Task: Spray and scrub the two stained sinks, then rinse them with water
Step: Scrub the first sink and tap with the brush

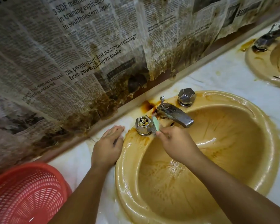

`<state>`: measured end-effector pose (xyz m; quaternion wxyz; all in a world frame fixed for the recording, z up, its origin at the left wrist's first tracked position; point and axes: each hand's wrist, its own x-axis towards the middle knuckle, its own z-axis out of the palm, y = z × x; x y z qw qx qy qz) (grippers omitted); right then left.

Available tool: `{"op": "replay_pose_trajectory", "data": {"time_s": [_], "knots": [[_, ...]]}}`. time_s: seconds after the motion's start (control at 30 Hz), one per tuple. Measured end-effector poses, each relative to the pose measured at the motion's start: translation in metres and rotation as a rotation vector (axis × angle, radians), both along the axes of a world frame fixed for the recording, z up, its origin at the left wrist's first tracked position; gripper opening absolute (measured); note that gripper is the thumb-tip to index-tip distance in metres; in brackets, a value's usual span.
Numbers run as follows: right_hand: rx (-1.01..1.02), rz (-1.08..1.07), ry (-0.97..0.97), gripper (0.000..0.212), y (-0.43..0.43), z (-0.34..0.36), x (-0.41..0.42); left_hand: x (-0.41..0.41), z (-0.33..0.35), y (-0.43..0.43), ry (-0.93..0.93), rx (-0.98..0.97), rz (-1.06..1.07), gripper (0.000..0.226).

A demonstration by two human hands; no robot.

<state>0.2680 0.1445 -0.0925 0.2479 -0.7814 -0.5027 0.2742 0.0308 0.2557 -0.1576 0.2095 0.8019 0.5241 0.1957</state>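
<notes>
While the right hand (174, 141) grips one brush (156, 124), two sinks (124, 183) (255, 62) show.

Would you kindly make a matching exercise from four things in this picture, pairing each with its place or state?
1. left hand
2. right hand
3. red basket
4. second sink

A. upper right of the view
B. holds a green scrubber beside the tap
C. flat on the counter
D. lower left corner

Pairs: 1-C, 2-B, 3-D, 4-A
</notes>
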Motion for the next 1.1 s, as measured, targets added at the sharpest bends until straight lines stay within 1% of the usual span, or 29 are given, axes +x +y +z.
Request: {"op": "replay_pose_trajectory", "data": {"time_s": [0.07, 0.17, 0.3, 0.37, 0.43, 0.47, 0.6, 0.67, 0.73, 0.77, 0.87, 0.93, 1.1], "knots": [[0.05, -0.09, 0.201, 0.037, -0.01, -0.008, -0.003, -0.001, -0.001, 0.0, 0.002, 0.001, 0.005, 0.04], [0.101, -0.175, 0.388, 0.036, 0.0, -0.01, -0.001, -0.001, -0.002, 0.001, 0.008, -0.005, 0.007, 0.04], [0.103, -0.205, 0.538, 0.033, -0.009, -0.013, -0.003, -0.002, -0.004, 0.001, 0.002, -0.013, 0.008, 0.04], [0.096, -0.183, 0.548, 0.032, -0.027, -0.013, -0.002, -0.003, -0.005, 0.002, 0.003, -0.014, 0.007, 0.041], [0.123, -0.154, 0.497, 0.033, -0.031, -0.003, 0.0, -0.003, -0.005, 0.002, 0.003, -0.008, 0.003, 0.041], [0.13, -0.136, 0.417, 0.034, -0.026, 0.005, 0.001, -0.002, -0.005, 0.002, -0.001, -0.006, 0.002, 0.041], [0.03, 0.028, -0.064, 0.041, 0.009, 0.037, 0.008, -0.001, -0.003, 0.001, -0.002, 0.001, 0.004, 0.04], [-0.01, 0.062, -0.213, 0.04, 0.027, 0.045, 0.007, -0.001, -0.003, 0.001, -0.005, 0.002, 0.003, 0.04], [-0.086, 0.105, -0.316, 0.035, 0.038, 0.047, 0.004, -0.002, -0.003, 0.001, -0.004, -0.005, 0.0, 0.04], [-0.139, 0.13, -0.318, 0.035, 0.04, 0.046, 0.006, -0.002, -0.004, 0.002, -0.001, -0.01, -0.005, 0.04], [-0.272, 0.241, -0.223, 0.047, 0.029, 0.035, 0.019, -0.004, -0.005, 0.002, 0.004, -0.017, -0.012, 0.047], [-0.248, 0.231, -0.206, 0.043, 0.022, 0.031, 0.025, -0.004, -0.006, 0.003, 0.001, -0.011, -0.012, 0.046], [-0.085, 0.092, -0.18, 0.031, -0.004, 0.014, 0.014, -0.005, -0.008, 0.003, -0.004, -0.012, -0.008, 0.042]]}}
